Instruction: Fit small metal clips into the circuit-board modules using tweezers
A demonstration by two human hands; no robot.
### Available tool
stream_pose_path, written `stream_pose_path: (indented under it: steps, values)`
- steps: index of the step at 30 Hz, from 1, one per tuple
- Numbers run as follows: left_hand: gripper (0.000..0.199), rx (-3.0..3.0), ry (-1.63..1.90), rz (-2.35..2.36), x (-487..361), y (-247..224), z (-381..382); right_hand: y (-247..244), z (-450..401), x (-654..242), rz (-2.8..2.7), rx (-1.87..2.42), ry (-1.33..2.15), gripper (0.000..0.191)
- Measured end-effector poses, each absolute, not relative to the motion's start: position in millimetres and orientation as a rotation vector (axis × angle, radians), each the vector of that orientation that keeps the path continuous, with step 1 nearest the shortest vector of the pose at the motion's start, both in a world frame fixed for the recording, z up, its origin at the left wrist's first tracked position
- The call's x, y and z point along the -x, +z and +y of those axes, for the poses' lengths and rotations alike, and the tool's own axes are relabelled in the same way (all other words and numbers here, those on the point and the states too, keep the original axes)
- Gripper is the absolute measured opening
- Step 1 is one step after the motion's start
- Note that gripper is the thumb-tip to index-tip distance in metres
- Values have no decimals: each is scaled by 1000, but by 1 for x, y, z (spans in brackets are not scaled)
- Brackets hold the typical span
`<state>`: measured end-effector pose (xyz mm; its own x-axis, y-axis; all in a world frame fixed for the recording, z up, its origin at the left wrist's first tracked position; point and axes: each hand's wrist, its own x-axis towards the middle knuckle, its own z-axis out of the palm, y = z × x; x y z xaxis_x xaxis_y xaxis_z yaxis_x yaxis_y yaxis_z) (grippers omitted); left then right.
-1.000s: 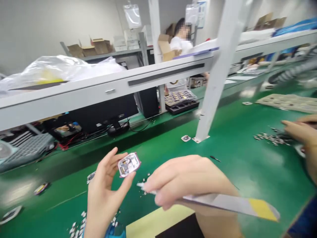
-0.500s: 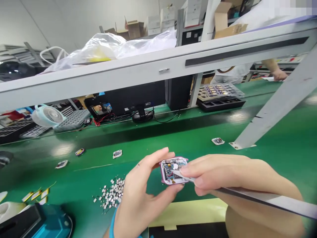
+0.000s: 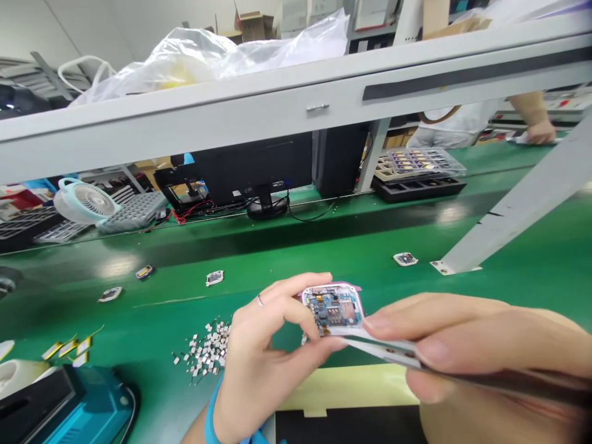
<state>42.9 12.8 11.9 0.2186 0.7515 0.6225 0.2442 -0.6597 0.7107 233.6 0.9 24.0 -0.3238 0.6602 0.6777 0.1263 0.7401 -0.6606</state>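
Observation:
My left hand (image 3: 263, 345) grips an opened smartwatch case (image 3: 333, 307) by its left side and lower edge. The case has a pale rim with pink at the back, and a blue circuit board faces me. Tweezers (image 3: 383, 351) lie in my right hand (image 3: 462, 345), between thumb and fingers. Their tips reach the lower edge of the case near my left thumb; whether they hold anything I cannot tell. A pile of small silvery parts with leads (image 3: 208, 350) lies left of my left hand. Under both hands is a yellow-edged black mat (image 3: 346, 425).
More opened watch cases lie on the green bench, one of them at right (image 3: 405, 259). Yellow battery cells (image 3: 67, 346) and a teal device (image 3: 87, 401) are at lower left. A slanted white post (image 3: 504, 216) rises at right. Across the bench a person's hand (image 3: 540, 132) shows.
The tweezers' tips have left the middle of the board for the case's lower edge. The case has tilted, my left fingers have shifted on it, and the whole view has moved slightly.

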Motion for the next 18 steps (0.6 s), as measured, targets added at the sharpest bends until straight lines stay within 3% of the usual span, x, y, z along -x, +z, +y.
stream_pose_path:
  steps: [4, 8, 13, 15, 18]
  values:
    - [21, -2042, 1465, 847, -43, 14, 10, 32, 6, -230, -1766, 582, 721, 15]
    - [20, -2047, 1494, 811, -45, 15, 9, 26, 6, -228, -1760, 588, 595, 4]
    - [20, -2059, 1531, 818, -46, 17, 8, 25, 6, -226, -1763, 617, 462, 16]
    - [20, -2081, 1554, 813, -46, 17, 8, 26, 5, -225, -1679, 608, 539, 4]
    - [20, -2089, 1593, 783, -44, 16, 8, 24, 4, -225, -1649, 540, 682, 14]
